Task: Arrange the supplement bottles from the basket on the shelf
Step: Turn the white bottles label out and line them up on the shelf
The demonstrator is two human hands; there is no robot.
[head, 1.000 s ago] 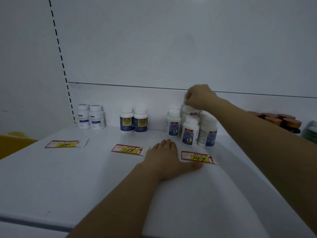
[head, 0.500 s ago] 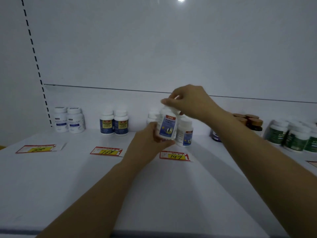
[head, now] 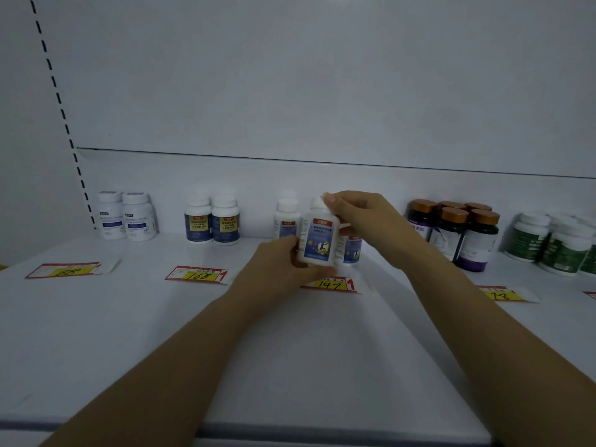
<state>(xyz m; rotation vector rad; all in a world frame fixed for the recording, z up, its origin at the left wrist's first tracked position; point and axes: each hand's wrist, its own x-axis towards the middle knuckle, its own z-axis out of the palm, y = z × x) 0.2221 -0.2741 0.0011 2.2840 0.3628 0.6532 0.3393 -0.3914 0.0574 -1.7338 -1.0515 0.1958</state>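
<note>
A white supplement bottle with a blue label (head: 317, 240) is held just above the white shelf (head: 290, 350), over the price tag marked 147 (head: 332, 283). My left hand (head: 277, 269) grips its lower part from the left. My right hand (head: 364, 217) pinches its white cap from the right. Behind it stand two matching bottles, one to the left (head: 285, 221) and one to the right (head: 351, 250), partly hidden by my hands. No basket is in view.
Along the back stand two white bottles (head: 127, 216), two blue-labelled bottles (head: 211, 221), several dark bottles with copper caps (head: 458, 230) and green-labelled bottles (head: 554, 243). Price tags (head: 196, 274) lie in front of each group. The shelf's front edge runs near the bottom.
My right hand lifted a bottle out of the group at the back and brought it forward. My left hand left the shelf surface and took hold of the bottle's lower part.
</note>
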